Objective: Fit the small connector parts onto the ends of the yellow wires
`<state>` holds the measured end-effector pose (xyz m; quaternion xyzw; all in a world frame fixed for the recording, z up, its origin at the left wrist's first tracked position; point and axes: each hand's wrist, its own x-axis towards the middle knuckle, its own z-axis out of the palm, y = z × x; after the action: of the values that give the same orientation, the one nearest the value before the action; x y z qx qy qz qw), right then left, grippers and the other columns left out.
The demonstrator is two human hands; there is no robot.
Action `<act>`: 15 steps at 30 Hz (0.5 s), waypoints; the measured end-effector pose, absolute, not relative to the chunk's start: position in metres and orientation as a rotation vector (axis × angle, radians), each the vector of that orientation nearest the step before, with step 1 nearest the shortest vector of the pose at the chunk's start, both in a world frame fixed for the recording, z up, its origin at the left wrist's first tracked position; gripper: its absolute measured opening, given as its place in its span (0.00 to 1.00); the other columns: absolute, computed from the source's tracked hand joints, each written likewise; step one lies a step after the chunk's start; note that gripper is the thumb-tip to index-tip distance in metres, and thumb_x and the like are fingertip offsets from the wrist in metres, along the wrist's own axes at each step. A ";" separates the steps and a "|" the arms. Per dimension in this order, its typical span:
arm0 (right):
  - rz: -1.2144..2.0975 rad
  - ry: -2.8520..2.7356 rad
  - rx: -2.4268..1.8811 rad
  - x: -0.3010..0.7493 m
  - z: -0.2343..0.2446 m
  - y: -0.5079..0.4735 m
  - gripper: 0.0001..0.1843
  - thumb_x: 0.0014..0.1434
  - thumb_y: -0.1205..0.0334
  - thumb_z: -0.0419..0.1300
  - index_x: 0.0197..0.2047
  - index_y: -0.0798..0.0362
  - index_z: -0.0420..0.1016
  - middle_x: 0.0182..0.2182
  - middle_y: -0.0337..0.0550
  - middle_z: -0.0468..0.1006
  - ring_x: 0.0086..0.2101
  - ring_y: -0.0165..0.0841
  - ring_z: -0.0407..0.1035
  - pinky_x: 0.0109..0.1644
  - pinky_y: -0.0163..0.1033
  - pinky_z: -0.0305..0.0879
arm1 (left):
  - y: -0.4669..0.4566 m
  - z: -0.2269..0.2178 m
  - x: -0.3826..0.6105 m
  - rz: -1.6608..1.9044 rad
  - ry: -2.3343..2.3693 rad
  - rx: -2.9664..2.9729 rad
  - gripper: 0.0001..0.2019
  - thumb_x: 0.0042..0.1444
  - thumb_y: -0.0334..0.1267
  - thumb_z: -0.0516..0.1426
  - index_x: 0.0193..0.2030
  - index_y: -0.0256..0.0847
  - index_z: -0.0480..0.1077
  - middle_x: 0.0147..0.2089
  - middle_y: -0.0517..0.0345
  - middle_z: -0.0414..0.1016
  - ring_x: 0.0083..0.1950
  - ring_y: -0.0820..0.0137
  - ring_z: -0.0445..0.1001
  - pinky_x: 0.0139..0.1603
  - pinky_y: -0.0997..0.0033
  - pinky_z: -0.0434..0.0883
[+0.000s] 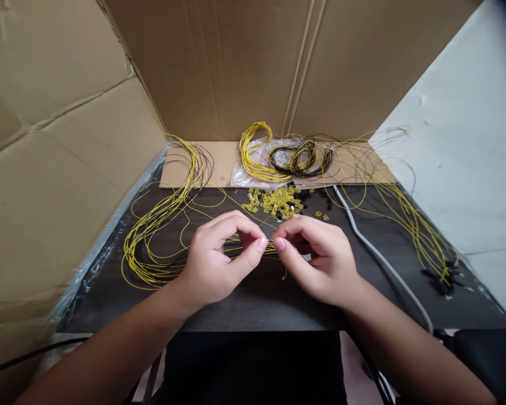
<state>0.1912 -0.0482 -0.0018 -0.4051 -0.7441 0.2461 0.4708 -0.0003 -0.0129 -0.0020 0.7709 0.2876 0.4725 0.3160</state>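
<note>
My left hand (223,256) and my right hand (316,256) meet over the middle of the dark table, each closed in a pinch of thumb and forefinger. Between the fingertips a short stretch of thin wire (269,241) shows; the rest of it is hidden by the fingers. A long bundle of yellow wires (137,264) curves round on the left and passes behind both hands. Just beyond the fingertips lies a pile of small yellow plastic caps (278,199) with some black pieces among them.
Coiled yellow wire (248,160) and coiled black wire (306,157) lie on a clear plastic bag (240,177) at the back. More yellow wires with black ends (442,278) spread on the right. A grey cable (375,247) crosses the table (253,315). Cardboard walls (253,67) stand behind and left.
</note>
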 end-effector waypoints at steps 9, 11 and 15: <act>0.703 -1.740 -0.995 0.191 -0.002 -0.046 0.01 0.62 0.67 0.61 0.38 0.52 0.72 0.26 0.37 0.71 0.24 0.25 0.62 0.26 0.33 0.58 | -0.014 -0.007 -0.004 1.322 0.769 2.031 0.10 0.56 0.30 0.60 0.45 0.41 0.70 0.39 0.56 0.73 0.36 0.71 0.73 0.39 0.68 0.72; 0.745 -1.724 -0.978 0.191 -0.001 -0.046 0.00 0.62 0.66 0.61 0.38 0.53 0.72 0.26 0.37 0.71 0.24 0.25 0.61 0.26 0.33 0.58 | -0.014 -0.007 -0.004 1.300 0.768 2.090 0.13 0.54 0.31 0.61 0.48 0.41 0.71 0.40 0.55 0.74 0.36 0.71 0.73 0.40 0.67 0.73; 0.826 -1.677 -0.945 0.190 -0.001 -0.046 0.02 0.63 0.64 0.61 0.37 0.53 0.72 0.27 0.37 0.72 0.24 0.25 0.63 0.26 0.33 0.59 | -0.013 -0.004 -0.002 1.110 0.777 2.086 0.09 0.58 0.34 0.58 0.46 0.41 0.70 0.40 0.54 0.74 0.37 0.70 0.73 0.39 0.68 0.73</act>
<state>0.1904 -0.0464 -0.0014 -0.3909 -0.6932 0.3417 0.4998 -0.0022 -0.0127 -0.0039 0.7941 0.2958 0.4225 0.3215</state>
